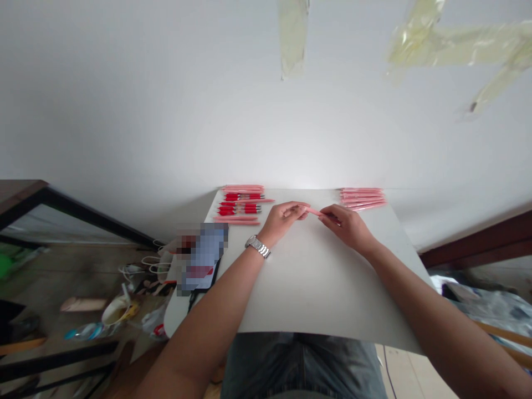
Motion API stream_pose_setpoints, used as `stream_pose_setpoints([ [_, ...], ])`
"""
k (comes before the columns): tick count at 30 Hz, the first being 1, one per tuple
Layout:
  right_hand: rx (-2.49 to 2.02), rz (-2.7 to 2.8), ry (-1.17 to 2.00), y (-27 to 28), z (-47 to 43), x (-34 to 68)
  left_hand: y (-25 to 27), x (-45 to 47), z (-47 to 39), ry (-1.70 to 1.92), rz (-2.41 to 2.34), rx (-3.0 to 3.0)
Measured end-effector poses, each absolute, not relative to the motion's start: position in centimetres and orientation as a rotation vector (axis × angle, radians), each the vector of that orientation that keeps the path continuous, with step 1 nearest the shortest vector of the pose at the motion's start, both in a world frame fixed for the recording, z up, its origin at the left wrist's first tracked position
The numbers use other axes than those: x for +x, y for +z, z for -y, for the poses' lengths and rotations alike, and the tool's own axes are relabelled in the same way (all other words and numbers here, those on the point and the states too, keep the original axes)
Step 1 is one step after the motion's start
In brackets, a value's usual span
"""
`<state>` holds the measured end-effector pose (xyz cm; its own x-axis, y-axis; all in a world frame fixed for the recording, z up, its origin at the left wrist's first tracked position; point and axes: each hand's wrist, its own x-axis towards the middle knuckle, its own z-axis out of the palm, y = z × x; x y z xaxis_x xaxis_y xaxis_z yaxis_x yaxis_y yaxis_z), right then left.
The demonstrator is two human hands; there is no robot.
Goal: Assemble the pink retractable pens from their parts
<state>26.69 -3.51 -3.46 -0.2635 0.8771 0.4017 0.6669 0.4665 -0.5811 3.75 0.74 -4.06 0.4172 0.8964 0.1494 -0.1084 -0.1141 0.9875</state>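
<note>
A slim pink pen is held level above the white table, stretched between my two hands. My left hand, with a silver watch on the wrist, pinches its left end. My right hand grips the right end with thumb and fingers. To the left lie pink pens at the back edge, and red pens with clear middles and silver tips. More pink pens lie in front of those. At the back right is a stack of pink pens that looks wrapped in shiny clear plastic.
A phone, partly blurred out, rests at the table's left edge with a cable. The white wall stands right behind the table, with tape on it. On the floor at left are a cup, a bottle and white cables.
</note>
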Motion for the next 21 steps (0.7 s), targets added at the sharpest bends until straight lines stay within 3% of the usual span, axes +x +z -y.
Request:
stream_pose_setpoints([
  [21,-1.262,1.975,0.381,-3.51,3.55,26.73,-4.43,3.77,-0.78,1.022,-0.794,1.464],
])
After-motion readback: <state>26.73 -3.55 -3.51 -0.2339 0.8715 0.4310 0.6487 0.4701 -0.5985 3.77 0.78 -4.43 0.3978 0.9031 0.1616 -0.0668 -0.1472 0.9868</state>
